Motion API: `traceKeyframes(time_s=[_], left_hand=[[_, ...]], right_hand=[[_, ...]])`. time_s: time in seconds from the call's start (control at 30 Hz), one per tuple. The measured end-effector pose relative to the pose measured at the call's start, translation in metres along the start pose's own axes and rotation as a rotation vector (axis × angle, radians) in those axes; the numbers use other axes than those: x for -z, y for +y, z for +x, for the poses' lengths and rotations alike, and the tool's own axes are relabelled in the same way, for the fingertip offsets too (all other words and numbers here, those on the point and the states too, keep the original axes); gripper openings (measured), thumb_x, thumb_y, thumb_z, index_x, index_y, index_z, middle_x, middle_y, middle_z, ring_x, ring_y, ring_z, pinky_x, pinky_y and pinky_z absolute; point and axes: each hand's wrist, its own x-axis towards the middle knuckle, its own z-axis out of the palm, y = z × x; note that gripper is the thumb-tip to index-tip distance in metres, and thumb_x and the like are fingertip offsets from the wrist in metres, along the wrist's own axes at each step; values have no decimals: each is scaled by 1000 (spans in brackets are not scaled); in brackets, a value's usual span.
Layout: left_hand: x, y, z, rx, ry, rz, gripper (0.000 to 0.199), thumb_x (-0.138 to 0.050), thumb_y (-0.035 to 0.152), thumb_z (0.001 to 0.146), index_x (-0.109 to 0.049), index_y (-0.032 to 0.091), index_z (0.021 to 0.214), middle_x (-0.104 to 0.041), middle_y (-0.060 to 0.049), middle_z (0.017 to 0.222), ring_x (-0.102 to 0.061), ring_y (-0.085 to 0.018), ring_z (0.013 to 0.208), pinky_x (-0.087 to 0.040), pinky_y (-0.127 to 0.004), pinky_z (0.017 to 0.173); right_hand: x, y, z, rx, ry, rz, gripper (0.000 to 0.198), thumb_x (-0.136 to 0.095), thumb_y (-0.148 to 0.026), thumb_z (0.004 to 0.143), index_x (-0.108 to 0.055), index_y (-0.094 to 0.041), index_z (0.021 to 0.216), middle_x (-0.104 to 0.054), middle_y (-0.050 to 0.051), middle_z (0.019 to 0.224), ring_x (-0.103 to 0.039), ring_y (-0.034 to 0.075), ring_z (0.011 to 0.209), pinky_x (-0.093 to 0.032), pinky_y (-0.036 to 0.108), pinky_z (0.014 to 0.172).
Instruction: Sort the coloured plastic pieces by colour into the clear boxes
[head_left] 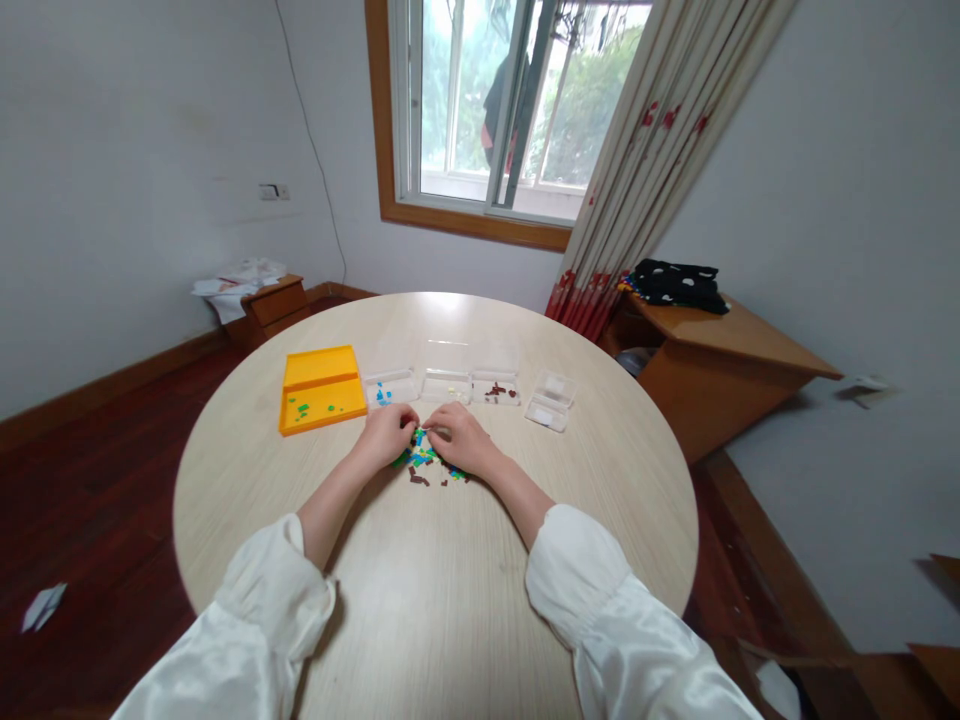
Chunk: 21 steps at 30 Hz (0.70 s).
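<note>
A small pile of tiny toy building bricks in green, blue, yellow and brown lies on the table between my hands. At its left edge is my left hand, with thumb and fingers pinched together. My right hand bends over the pile's right side, its fingertips also closed near the other hand's. Whatever the fingertips hold is too small to make out. Several brown bricks lie at the near edge of the pile. Just beyond my hands are transparent boxes: one with blue bricks, one with pale yellow pieces, one with brown bricks.
An open orange case with several green bricks stands on the left of the round table. A smaller transparent box is at the right. Beyond the table are a window, a curtain and a wooden desk with dark cloth.
</note>
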Motion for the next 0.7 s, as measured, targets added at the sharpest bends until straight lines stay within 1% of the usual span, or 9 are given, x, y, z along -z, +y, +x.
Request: traceKeyframes(time_s=[0.1, 0.23, 0.33, 0.43, 0.57, 0.7], left_hand=[[0, 1, 0, 2, -13, 17, 23, -48, 12, 73, -70, 14, 80, -71, -7, 78, -62, -18, 74, -45, -27, 72], [0, 1, 0, -11, -30, 33, 24, -49, 12, 73, -71, 14, 80, -71, -8, 82, -63, -19, 80, -45, -28, 76], [-1, 0, 0, -18, -27, 31, 24, -49, 12, 73, -72, 14, 81, -72, -9, 84, -63, -20, 82, -45, -29, 78], [-2, -1, 1, -20, -29, 37, 24, -49, 12, 72, -72, 15, 80, -72, -9, 83, -63, -20, 81, -45, -29, 77], [-3, -2, 2, -23, -34, 28, 24, -49, 12, 72, -72, 16, 79, -72, -7, 82, -62, -19, 80, -45, -28, 77], [-5, -3, 2, -27, -35, 34, 25, -49, 11, 71, -72, 16, 78, -72, -7, 81, -62, -19, 79, -45, -28, 77]], right_hand=[[1, -1, 0, -32, -32, -9, 10, -60, -9, 76, -66, -16, 81, -63, 6, 84, -52, 17, 87, -42, 31, 81], [3, -3, 1, -49, -10, -8, 6, -62, -13, 77, -66, -16, 79, -62, 5, 81, -52, 17, 84, -41, 30, 79], [3, -3, 1, -65, -10, -27, 4, -64, -14, 76, -66, -16, 78, -62, 4, 80, -52, 16, 83, -41, 30, 78], [2, -1, 0, -77, -38, -52, 3, -67, -15, 74, -66, -16, 77, -61, 4, 79, -52, 16, 83, -40, 29, 77], [2, 0, 1, -75, -41, -78, 4, -69, -19, 74, -65, -16, 74, -61, 3, 78, -51, 16, 82, -39, 29, 76], [2, -1, 1, -87, -56, -80, 6, -66, -15, 76, -64, -16, 71, -60, 3, 76, -50, 16, 80, -39, 29, 75]])
